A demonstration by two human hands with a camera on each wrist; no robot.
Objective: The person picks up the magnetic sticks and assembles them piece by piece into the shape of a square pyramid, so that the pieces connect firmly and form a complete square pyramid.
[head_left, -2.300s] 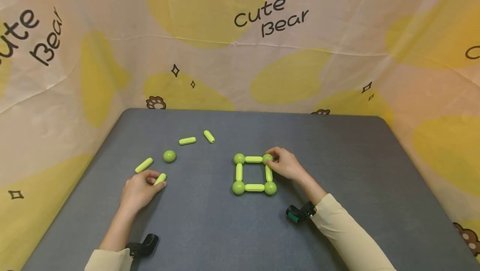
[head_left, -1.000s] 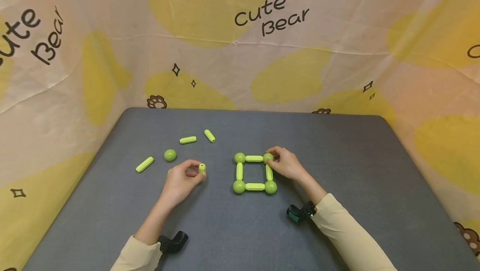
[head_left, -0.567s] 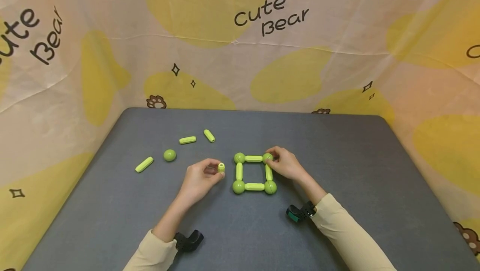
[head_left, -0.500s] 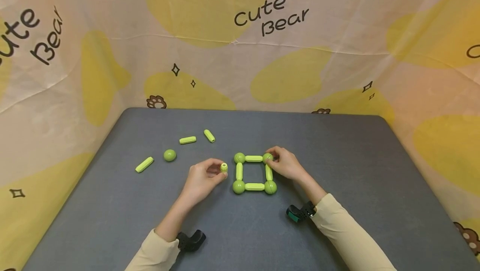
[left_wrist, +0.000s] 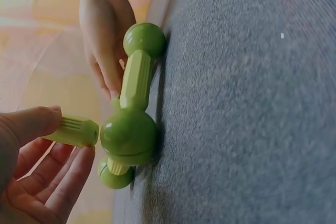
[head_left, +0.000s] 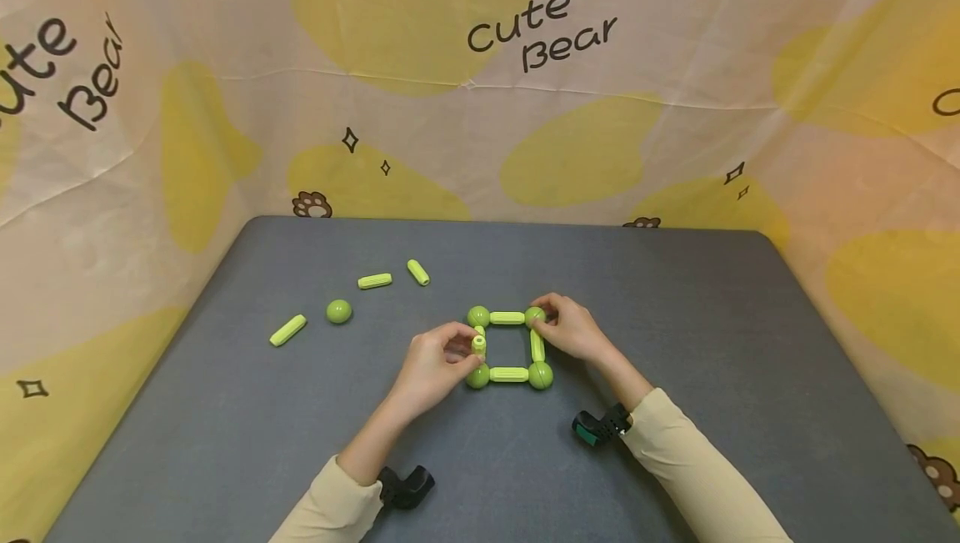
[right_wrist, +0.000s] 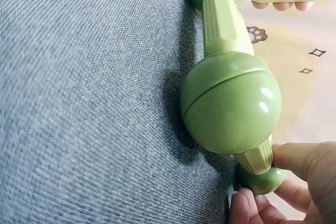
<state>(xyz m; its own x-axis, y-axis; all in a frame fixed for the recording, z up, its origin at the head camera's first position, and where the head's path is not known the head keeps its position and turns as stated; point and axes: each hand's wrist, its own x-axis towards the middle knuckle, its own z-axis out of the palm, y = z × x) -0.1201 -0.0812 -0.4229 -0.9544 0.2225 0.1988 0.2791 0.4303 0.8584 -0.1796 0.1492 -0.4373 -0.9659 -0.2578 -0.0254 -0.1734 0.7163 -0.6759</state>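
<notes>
A square frame of light green rods and darker green balls lies on the grey table, its near rod (head_left: 509, 374) joining two near balls. My left hand (head_left: 435, 366) pinches a short ridged rod (left_wrist: 74, 131) between thumb and fingers, held upright over the frame's left side. In the left wrist view the rod's end is close above a corner ball (left_wrist: 128, 136). My right hand (head_left: 572, 328) holds the far right ball (head_left: 535, 316) of the frame. The right wrist view shows the thumb and fingers around that ball (right_wrist: 260, 180), with the near right ball (right_wrist: 231, 103) in front.
To the left on the table (head_left: 187, 409) lie a loose green ball (head_left: 339, 312) and three loose rods: one at far left (head_left: 288, 330), two farther back, including a slanted rod (head_left: 417, 273). A patterned cloth (head_left: 420, 42) rises behind the table and along its sides.
My left hand has carried the rod rightward from the left of the table to over the frame, turning it upright on the way. The right hand stays at the same ball.
</notes>
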